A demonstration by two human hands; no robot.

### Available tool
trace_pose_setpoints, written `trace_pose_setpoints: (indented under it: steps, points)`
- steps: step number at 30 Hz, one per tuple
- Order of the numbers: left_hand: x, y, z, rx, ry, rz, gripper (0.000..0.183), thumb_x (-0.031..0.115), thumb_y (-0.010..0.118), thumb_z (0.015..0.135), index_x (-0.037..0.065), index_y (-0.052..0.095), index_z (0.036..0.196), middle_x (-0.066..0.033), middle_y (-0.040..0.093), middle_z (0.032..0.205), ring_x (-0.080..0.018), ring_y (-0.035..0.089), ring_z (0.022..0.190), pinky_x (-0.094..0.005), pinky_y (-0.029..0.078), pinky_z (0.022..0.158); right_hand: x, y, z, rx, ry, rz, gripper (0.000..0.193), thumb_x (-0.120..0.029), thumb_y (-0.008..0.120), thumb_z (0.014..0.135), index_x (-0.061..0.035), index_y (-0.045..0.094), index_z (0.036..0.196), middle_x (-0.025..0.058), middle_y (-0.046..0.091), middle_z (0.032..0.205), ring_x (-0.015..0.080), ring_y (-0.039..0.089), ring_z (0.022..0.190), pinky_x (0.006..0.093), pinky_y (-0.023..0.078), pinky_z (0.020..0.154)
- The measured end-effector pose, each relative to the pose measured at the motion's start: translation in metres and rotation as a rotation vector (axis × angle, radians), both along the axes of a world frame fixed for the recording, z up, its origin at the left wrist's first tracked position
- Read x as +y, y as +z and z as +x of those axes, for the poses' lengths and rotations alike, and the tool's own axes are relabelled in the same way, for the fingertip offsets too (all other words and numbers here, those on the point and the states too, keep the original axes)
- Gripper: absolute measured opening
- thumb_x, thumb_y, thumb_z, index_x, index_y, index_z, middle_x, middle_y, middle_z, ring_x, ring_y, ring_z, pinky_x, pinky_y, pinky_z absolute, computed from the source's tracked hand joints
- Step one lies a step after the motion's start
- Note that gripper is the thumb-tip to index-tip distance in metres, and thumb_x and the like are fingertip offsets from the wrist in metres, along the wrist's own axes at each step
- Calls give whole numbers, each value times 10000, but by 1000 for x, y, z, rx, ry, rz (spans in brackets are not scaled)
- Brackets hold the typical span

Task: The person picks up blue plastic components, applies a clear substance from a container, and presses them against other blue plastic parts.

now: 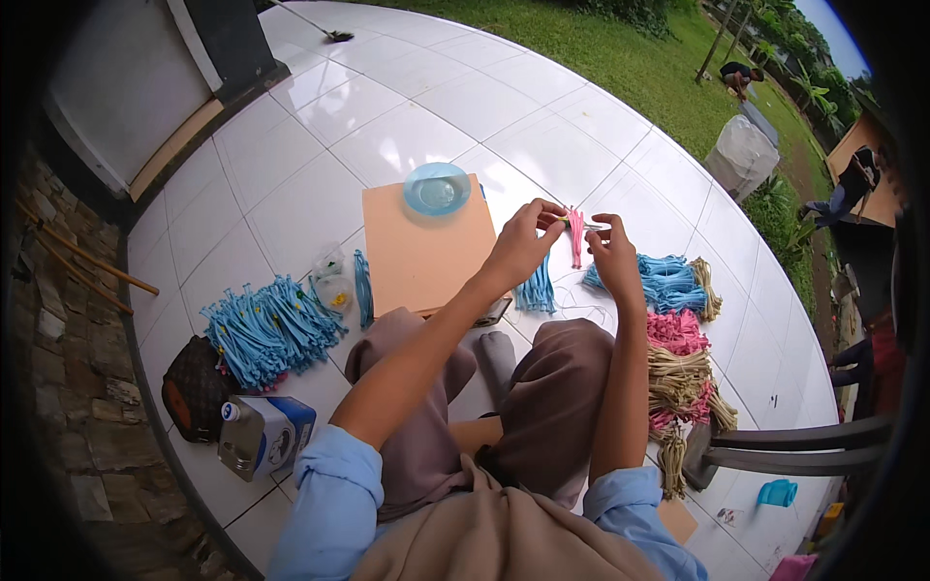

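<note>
My left hand (531,237) is closed in a pinch at the upper part of a small bundle of pink cords (576,240), which hangs down in front of me. Close to the bundle's right side, my right hand (612,254) is also closed, thumb and fingers together. A thin silvery thing (593,228) shows between the pink cords and the right fingertips; its kind is too small to make out. Below the hands, a bundle of light blue cords (536,284) lies on the floor. Another narrow blue bundle (363,290) lies left of the tan board (426,261).
A translucent blue bowl (436,190) stands on the board. Blue cord bundles (271,329) are heaped left, near a dark bag (197,387) and a metal can (266,436). Blue (668,283), pink (678,332) and beige bundles (678,373) pile up right, beside dark chair legs (794,447).
</note>
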State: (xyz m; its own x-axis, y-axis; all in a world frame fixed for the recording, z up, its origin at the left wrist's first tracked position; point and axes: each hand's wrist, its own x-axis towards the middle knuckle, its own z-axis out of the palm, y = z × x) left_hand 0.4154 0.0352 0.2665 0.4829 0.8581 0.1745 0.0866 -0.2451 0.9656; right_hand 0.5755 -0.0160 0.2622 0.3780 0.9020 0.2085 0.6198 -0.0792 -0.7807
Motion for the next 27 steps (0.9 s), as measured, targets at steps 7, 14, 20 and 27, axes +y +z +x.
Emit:
trace_pose_setpoints:
  steps: [7, 14, 20, 27]
  points:
    - [35, -111, 93, 75, 125, -166, 243, 203, 557, 840, 20, 575, 999, -125, 632, 916, -210, 612, 823, -322, 477, 710, 11, -153, 98, 447, -71, -409, 312, -122, 585, 798, 15, 518, 1069, 149, 625, 790, 194, 628, 651, 285, 520, 573]
    - [-15, -285, 110, 81, 514, -347, 215, 21, 489, 835, 8, 539, 1044, -130, 577, 1009, -216, 578, 912, -314, 454, 804, 6, -274, 78, 391, 16, -409, 225, -22, 530, 792, -9, 532, 1016, 108, 623, 785, 162, 613, 664, 270, 491, 615]
    - [-3, -344, 105, 127, 583, -475, 252, 4, 494, 821, -3, 506, 1072, -137, 550, 1007, -228, 570, 892, -323, 465, 787, 15, -318, 26, 224, 140, -224, 326, 8, 606, 725, -8, 467, 1020, 174, 516, 896, 299, 536, 871, 367, 429, 777]
    - [10, -329, 111, 139, 532, -643, 284, 151, 521, 872, -11, 473, 1101, -128, 565, 944, -202, 581, 828, -291, 482, 681, 26, -289, 18, 327, -25, -271, 342, 13, 596, 750, 3, 446, 1057, 154, 527, 916, 268, 531, 816, 335, 442, 718]
